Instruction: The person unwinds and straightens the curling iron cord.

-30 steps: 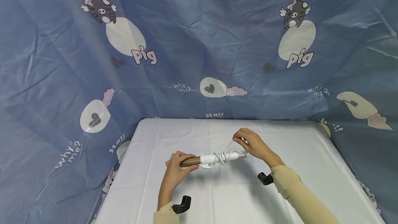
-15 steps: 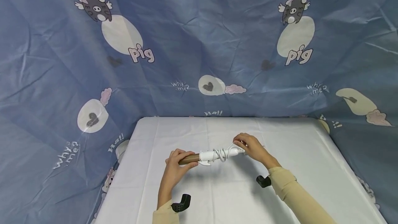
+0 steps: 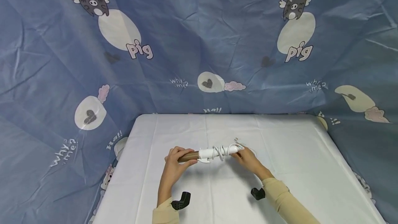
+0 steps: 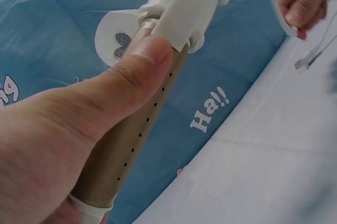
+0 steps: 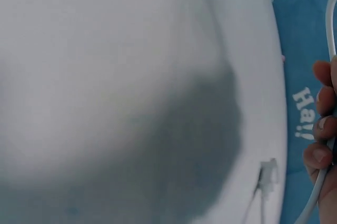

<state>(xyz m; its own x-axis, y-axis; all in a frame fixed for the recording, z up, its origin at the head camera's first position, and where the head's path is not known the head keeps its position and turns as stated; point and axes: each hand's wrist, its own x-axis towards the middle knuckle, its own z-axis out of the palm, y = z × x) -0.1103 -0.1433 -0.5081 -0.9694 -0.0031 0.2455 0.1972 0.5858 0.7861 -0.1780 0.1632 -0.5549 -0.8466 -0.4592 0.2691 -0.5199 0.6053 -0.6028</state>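
My left hand [image 3: 174, 163] grips the brown barrel [image 3: 189, 156] of what looks like a curling iron. In the left wrist view, small holes run along the barrel [image 4: 134, 139] and the thumb presses near the white handle [image 4: 192, 8]. A white cord [image 3: 221, 152] is looped several times round the handle. My right hand [image 3: 247, 159] is at the handle's far end, partly behind it. In the right wrist view, the curled fingers of that hand [image 5: 324, 129] hold the cord [image 5: 314, 195]. The cord's plug [image 5: 268, 173] dangles loose.
A white-covered table [image 3: 174, 130] lies below the hands. Behind it hangs a blue cloth [image 3: 174, 44] printed with pigs and lettering. Black wrist-worn devices [image 3: 181, 201] sit at both cuffs.
My right hand has moved down and toward me, from above the handle's end to beneath it, carrying the cord. The plug now shows beyond the handle. My left hand stays nearly still.
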